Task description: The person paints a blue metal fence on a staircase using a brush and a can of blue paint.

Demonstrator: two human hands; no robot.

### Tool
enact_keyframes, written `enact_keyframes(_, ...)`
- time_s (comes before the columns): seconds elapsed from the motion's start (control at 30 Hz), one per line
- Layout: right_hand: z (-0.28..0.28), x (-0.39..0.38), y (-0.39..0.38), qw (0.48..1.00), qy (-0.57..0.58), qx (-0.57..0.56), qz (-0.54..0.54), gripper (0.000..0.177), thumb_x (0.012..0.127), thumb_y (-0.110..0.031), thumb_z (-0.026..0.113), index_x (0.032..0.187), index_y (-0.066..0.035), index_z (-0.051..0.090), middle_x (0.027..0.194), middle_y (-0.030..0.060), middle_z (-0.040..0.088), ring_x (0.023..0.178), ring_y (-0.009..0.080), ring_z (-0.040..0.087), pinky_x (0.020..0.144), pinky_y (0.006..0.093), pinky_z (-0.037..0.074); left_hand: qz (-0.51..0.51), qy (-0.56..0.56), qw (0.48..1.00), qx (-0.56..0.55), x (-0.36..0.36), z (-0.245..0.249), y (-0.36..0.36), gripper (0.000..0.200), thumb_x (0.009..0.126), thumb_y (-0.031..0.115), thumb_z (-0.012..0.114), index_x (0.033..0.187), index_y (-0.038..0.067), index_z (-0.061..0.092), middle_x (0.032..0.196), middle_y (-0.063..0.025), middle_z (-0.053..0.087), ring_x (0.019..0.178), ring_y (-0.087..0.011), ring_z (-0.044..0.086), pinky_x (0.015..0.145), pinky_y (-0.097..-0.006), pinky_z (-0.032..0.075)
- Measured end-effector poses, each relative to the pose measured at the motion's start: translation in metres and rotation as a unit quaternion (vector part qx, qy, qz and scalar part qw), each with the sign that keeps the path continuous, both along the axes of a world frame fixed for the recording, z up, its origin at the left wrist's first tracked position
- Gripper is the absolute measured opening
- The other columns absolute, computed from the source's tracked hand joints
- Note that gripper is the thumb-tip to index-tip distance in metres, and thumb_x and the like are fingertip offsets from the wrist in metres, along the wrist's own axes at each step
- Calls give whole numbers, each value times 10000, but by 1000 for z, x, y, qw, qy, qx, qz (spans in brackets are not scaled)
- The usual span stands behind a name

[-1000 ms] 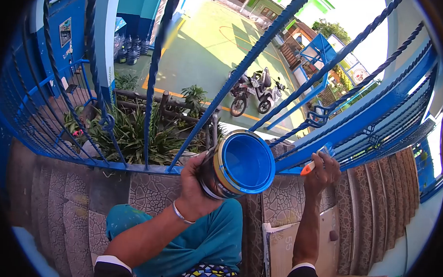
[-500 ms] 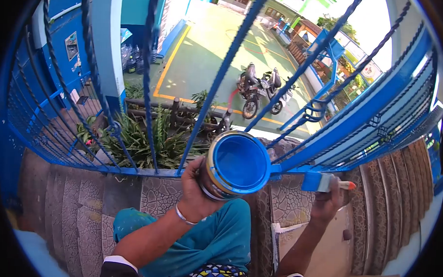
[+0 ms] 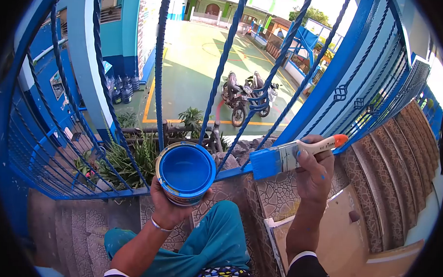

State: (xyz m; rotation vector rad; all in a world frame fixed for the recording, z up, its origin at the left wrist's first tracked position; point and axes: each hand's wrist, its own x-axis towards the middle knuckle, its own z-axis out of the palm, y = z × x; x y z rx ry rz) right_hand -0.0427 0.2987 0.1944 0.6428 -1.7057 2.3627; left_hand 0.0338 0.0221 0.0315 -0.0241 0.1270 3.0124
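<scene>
My left hand is wrapped round an open paint can from below and holds it above my knees. Blue paint fills the inside and coats the rim. In my right hand is a paintbrush, gripped by its pale handle with an orange-red tip. Its wide bristles, loaded with blue paint, point left toward the can, with a gap between them. Blue specks mark the fingers of that hand. Close behind both hands rises a blue metal railing of twisted bars.
Patterned stone steps climb on the right. A flattened cardboard sheet lies by my right arm. Beyond the railing are plants, rocks, parked motorcycles and several water jugs on a green court.
The paint can has shifted left and slightly down in view. The brush has come nearer and higher, moving left. My view has turned, so the railing and court sit differently.
</scene>
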Motion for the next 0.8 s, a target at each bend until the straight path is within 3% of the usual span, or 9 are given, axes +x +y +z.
enact_keyframes(0.17, 45, 10, -55, 981, 57, 167, 86, 333, 868, -30, 898, 1135, 24, 706, 999, 128, 791, 898, 168, 768, 813, 292, 613, 28, -2, 1000, -2, 17, 4, 2, 865, 1007, 719, 442, 1532, 39, 540, 1417, -281, 630, 1262, -461, 619, 1031, -601, 529)
enact_keyframes(0.2, 48, 13, -69, 973, 83, 201, 79, 310, 870, -67, 921, 1104, 15, 735, 949, 94, 804, 865, 144, 773, 751, 265, 608, 33, 4, 999, -1, 20, 3, 1, 863, 1008, 719, 439, 1529, 39, 542, 1414, -283, 631, 1258, -467, 621, 1021, -604, 535)
enact_keyframes(0.3, 55, 21, -101, 945, 108, 289, 111, 345, 784, -72, 970, 1035, 4, 746, 933, 99, 807, 853, 149, 776, 766, 289, 614, 53, 15, 998, 18, 34, -11, -4, 861, 1017, 725, 417, 1524, 42, 547, 1413, -282, 635, 1253, -497, 628, 1011, -623, 551)
enact_keyframes(0.43, 56, 32, -136, 894, 236, 347, 160, 260, 884, -103, 909, 1064, 19, 766, 915, 98, 816, 775, 127, 774, 690, 293, 612, 70, 7, 997, 18, 47, -23, -16, 813, 1027, 725, 401, 1552, 119, 537, 1422, -245, 643, 1276, -470, 635, 1035, -639, 549)
enact_keyframes(0.47, 52, 34, -144, 892, 246, 346, 153, 272, 879, -153, 907, 1055, 6, 773, 903, 133, 810, 763, 204, 796, 696, 341, 619, 76, 17, 997, 8, 51, -27, -21, 803, 1028, 726, 400, 1557, 137, 534, 1434, -231, 640, 1288, -460, 632, 1038, -641, 548)
enact_keyframes(0.57, 36, 27, -166, 864, 294, 377, 155, 316, 858, -221, 913, 1058, -18, 777, 895, 170, 796, 772, 303, 799, 697, 391, 613, 96, -15, 995, 4, 52, -33, -32, 781, 1018, 744, 392, 1575, 212, 518, 1534, -150, 591, 1373, -414, 601, 1063, -666, 534)
enact_keyframes(0.6, 37, 29, -173, 861, 254, 409, 165, 350, 850, -299, 895, 1038, -31, 773, 849, 180, 764, 782, 371, 767, 709, 447, 584, 104, -16, 994, 2, 54, -34, -35, 777, 1014, 749, 392, 1577, 227, 518, 1553, -138, 577, 1390, -406, 592, 1070, -672, 529)
enact_keyframes(0.7, 31, 33, -191, 806, 304, 482, 158, 342, 842, -213, 936, 1073, -8, 789, 937, 165, 815, 831, 271, 814, 755, 377, 620, 123, -15, 992, -20, 58, -39, -38, 757, 1009, 749, 394, 1580, 267, 516, 1583, -115, 556, 1423, -386, 574, 1080, -688, 517)
enact_keyframes(0.8, 28, 37, -203, 756, 324, 549, 153, 348, 834, -234, 932, 1074, -22, 796, 919, 167, 810, 829, 302, 809, 770, 386, 616, 138, -18, 989, -40, 63, -33, -36, 737, 1010, 738, 397, 1584, 290, 511, 1590, -112, 550, 1434, -384, 567, 1091, -696, 505)
